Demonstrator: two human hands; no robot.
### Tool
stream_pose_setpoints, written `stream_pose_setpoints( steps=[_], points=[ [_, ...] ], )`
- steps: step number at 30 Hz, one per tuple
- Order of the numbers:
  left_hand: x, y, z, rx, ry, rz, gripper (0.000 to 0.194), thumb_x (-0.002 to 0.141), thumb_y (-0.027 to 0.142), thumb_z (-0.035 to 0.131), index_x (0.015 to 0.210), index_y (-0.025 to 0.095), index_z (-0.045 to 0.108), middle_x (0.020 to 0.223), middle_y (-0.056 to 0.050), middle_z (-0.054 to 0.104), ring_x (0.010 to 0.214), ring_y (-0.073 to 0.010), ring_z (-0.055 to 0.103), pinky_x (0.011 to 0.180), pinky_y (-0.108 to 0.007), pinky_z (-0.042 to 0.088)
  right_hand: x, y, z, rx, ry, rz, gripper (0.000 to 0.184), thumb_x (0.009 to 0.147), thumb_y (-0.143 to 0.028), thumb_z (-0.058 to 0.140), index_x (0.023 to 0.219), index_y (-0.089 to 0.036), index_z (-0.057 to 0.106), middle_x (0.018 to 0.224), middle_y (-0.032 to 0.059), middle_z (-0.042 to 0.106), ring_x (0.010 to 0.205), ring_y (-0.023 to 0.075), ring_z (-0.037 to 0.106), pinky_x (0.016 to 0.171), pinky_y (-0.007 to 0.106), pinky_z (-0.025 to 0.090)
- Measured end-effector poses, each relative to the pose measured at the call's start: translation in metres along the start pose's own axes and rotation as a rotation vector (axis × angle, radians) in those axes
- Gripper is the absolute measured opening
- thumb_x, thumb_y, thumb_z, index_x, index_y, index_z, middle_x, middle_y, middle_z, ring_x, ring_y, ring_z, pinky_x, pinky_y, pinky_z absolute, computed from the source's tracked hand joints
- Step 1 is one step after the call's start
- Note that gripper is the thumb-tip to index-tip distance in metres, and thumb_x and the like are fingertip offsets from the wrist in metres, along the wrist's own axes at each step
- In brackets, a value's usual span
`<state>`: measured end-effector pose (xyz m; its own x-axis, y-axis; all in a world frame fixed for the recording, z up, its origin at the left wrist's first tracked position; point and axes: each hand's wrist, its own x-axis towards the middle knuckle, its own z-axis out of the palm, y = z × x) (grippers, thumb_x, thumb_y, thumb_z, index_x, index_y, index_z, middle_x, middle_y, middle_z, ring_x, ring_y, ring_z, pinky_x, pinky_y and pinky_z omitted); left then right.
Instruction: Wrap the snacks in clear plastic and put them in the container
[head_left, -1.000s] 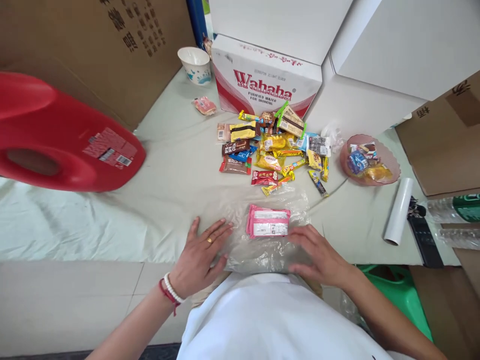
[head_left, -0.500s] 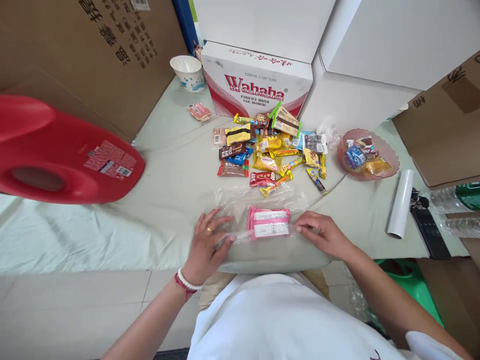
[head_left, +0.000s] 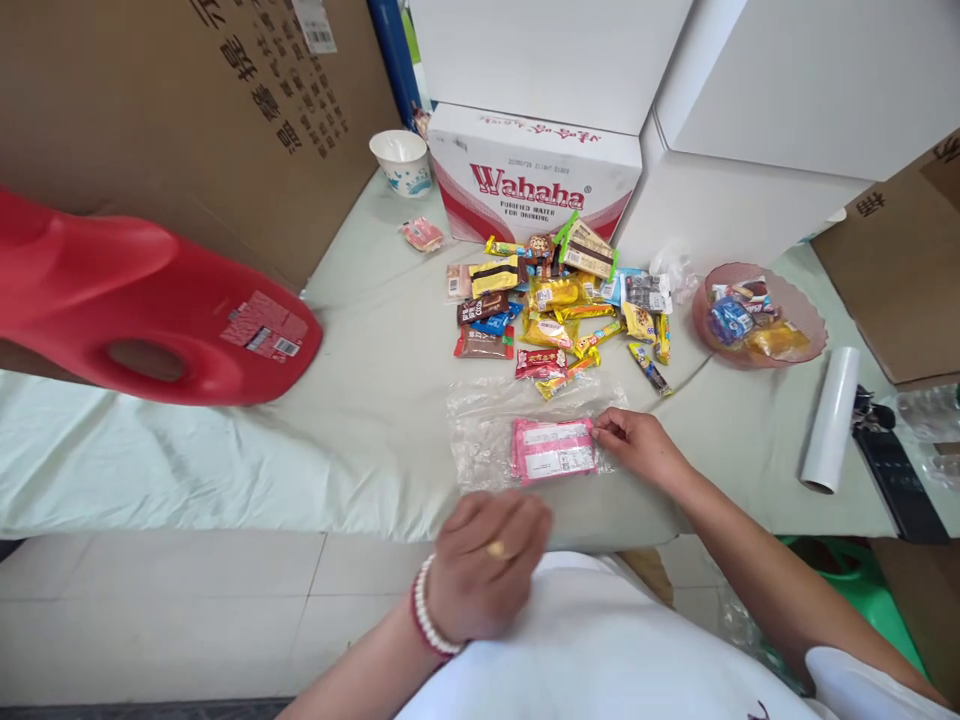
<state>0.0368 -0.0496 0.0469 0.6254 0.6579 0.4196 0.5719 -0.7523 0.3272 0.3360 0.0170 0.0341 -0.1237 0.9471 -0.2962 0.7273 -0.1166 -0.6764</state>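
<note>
1. Left hand (head_left: 491, 565): blurred, fingers curled, by the table (head_left: 390, 350)'s near edge; contents cannot be told.
2. Right hand (head_left: 636, 445): thumb and fingertips narrow, at the right edge of the pink packets (head_left: 555, 450); grip cannot be told.
3. Pink packets: centre, with clear plastic bag (head_left: 476, 430) around or beneath.
4. Wrapped snacks (head_left: 555, 292): heaped beyond.
5. Pink bowl (head_left: 811, 315): right, part-filled.
6. Wahaha carton (head_left: 536, 190): far.

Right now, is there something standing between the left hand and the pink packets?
No solid object visibly stands between the left hand and the pink packets. Clear plastic lies around the packets; whether it also covers them, I cannot tell.
</note>
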Motion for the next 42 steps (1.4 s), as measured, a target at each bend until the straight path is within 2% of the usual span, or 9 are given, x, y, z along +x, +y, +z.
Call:
stream_pose_setpoints(
  steps=[6,9,13,15,18,22,27,35,42],
  points=[
    [0.053,-0.012,0.05,0.201,-0.294,-0.091,0.05,0.093,0.01,0.047,0.137,0.026,0.063,0.14,-0.009,0.067,0.108,-0.0244,0.063,0.087,-0.042,0.045,0.012,-0.015,-0.023,-0.261,0.04,-0.057,0.032,0.096,-0.042,0.053,0.107,-0.018,0.072,0.093,0.006,0.073,0.083,0.0202,0.063,0.074,0.029,0.045],
    [0.052,-0.019,0.057,0.208,-0.297,-0.104,0.046,0.096,0.012,0.046,0.137,0.025,0.064,0.143,-0.008,0.065,0.11,-0.0252,0.06,0.084,-0.042,0.045,0.034,-0.036,-0.029,-0.367,0.18,-0.167,0.045,0.101,-0.045,0.048,0.133,-0.016,0.062,0.114,0.0118,0.072,0.108,0.0262,0.06,0.092,0.035,0.046],
    [0.048,-0.013,0.057,0.229,-0.25,-0.128,0.04,0.099,0.015,0.045,0.132,0.023,0.066,0.141,-0.007,0.067,0.107,-0.0245,0.06,0.08,-0.041,0.043,0.067,-0.058,-0.018,-0.501,0.145,-0.155,0.068,0.096,-0.045,0.06,0.153,-0.012,0.043,0.133,0.0168,0.066,0.122,0.0319,0.054,0.097,0.038,0.044],
    [0.049,-0.01,0.058,0.236,-0.242,-0.136,0.039,0.1,0.016,0.045,0.131,0.023,0.067,0.14,-0.006,0.068,0.106,-0.0243,0.06,0.079,-0.041,0.043,0.078,-0.062,-0.012,-0.562,0.099,-0.092,0.069,0.092,-0.04,0.066,0.151,-0.012,0.045,0.125,0.0165,0.07,0.115,0.0318,0.06,0.09,0.036,0.045],
    [0.05,-0.009,0.06,0.241,-0.231,-0.134,0.037,0.101,0.018,0.045,0.129,0.023,0.068,0.14,-0.005,0.068,0.104,-0.0237,0.061,0.079,-0.04,0.043,0.085,-0.062,-0.012,-0.552,-0.012,-0.092,0.038,0.094,-0.03,0.061,0.13,-0.018,0.066,0.101,0.0088,0.076,0.095,0.0253,0.067,0.079,0.03,0.043],
    [0.051,-0.007,0.058,0.242,-0.239,-0.152,0.037,0.101,0.017,0.044,0.129,0.022,0.068,0.14,-0.006,0.068,0.103,-0.0239,0.062,0.08,-0.041,0.046,0.071,-0.06,-0.026,-0.464,-0.079,-0.341,0.026,0.098,-0.023,0.052,0.104,-0.019,0.076,0.1,0.0065,0.075,0.094,0.0205,0.065,0.082,0.027,0.042],
    [0.051,-0.005,0.058,0.204,-0.269,-0.161,0.037,0.1,0.016,0.047,0.132,0.02,0.066,0.136,-0.01,0.069,0.101,-0.0231,0.065,0.076,-0.039,0.05,0.025,-0.055,-0.027,-0.521,-0.203,-0.65,0.035,0.104,-0.026,0.044,0.125,-0.021,0.072,0.089,0.0073,0.067,0.086,0.0207,0.057,0.08,0.03,0.042],
    [0.03,-0.023,0.082,-0.042,0.021,-0.159,0.033,0.1,0.016,0.047,0.123,0.022,0.07,0.116,-0.01,0.077,0.096,-0.0194,0.073,0.08,-0.033,0.059,-0.004,-0.012,0.015,-0.505,-0.132,-0.825,0.051,0.104,-0.013,0.039,0.154,-0.018,0.046,0.081,0.0062,0.057,0.079,0.0218,0.044,0.067,0.031,0.04],
    [0.026,-0.028,0.078,-0.127,0.243,-0.202,0.014,0.097,0.022,0.059,0.104,0.022,0.071,0.102,-0.007,0.077,0.088,-0.0188,0.07,0.08,-0.036,0.056,-0.006,0.0,0.025,-0.354,-0.074,-0.876,0.053,0.103,-0.01,0.043,0.153,-0.026,0.049,0.08,0.0043,0.051,0.078,0.021,0.041,0.07,0.031,0.04]
  ],
)
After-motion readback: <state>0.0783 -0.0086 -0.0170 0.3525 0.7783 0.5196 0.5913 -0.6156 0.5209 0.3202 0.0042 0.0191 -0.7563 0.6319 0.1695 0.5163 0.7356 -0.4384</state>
